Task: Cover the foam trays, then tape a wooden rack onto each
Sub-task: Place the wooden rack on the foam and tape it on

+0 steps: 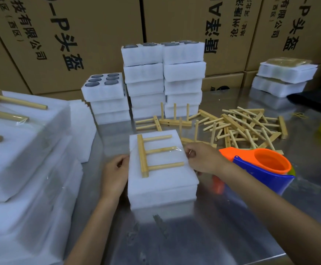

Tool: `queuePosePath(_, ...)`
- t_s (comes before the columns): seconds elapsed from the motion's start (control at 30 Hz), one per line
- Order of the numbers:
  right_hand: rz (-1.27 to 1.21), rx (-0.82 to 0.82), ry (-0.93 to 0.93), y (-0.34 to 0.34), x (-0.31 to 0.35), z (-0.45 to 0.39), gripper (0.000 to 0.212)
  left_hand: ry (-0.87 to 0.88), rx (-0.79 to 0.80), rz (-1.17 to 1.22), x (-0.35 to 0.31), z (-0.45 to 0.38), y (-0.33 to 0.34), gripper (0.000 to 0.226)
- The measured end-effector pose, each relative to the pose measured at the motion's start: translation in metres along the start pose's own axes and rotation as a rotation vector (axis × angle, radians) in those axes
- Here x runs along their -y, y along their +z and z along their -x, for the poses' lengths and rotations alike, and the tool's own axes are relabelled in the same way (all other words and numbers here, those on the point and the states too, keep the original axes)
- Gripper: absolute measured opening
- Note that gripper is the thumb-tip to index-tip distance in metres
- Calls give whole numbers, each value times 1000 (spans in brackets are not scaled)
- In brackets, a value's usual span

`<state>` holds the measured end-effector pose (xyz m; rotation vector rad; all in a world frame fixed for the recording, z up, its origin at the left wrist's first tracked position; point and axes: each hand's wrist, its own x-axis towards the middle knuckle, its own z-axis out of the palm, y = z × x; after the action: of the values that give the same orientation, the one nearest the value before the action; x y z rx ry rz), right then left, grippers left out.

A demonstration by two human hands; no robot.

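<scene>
A covered white foam tray (161, 190) lies on the metal table (203, 236) in front of me. On its lid rests a wooden rack (152, 154) with three pegs pointing right, and clear tape (175, 149) crosses the middle peg. My left hand (115, 173) presses against the tray's left edge. My right hand (203, 159) sits at the right edge, fingers pinched at the tape by the peg tips. An orange and blue tape dispenser (259, 169) lies just right of my right wrist.
Stacks of open foam trays (163, 81) stand behind. A heap of loose wooden racks (238, 127) lies at the back right. Finished trays with racks (22, 142) pile up on the left. Two more foam trays (283, 79) sit far right. Cardboard boxes (69, 35) wall the back.
</scene>
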<state>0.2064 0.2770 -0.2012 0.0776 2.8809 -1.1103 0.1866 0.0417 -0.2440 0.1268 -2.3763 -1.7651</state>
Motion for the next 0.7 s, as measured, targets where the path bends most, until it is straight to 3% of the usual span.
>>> queuePosePath(0.17, -164, -154, -157, 16, -7, 8, 7, -6, -19, 221, 5, 4, 0, 20)
queuePosePath(0.37, -424, -243, -300, 28, 3, 11, 12, -51, 63, 392, -2, -9, -9, 21)
queuePosePath(0.47, -466, -268, -326, 34, 2, 10, 13, -139, 69, 391, -5, -7, -11, 49)
queuePosePath(0.53, -483, -261, -315, 39, 1, 12, 15, -157, 134, 398, -6, -7, -10, 56)
queuePosePath(0.7, -485, -289, -316, 41, 3, 16, 14, -150, 266, 543, 5, -12, -13, 42)
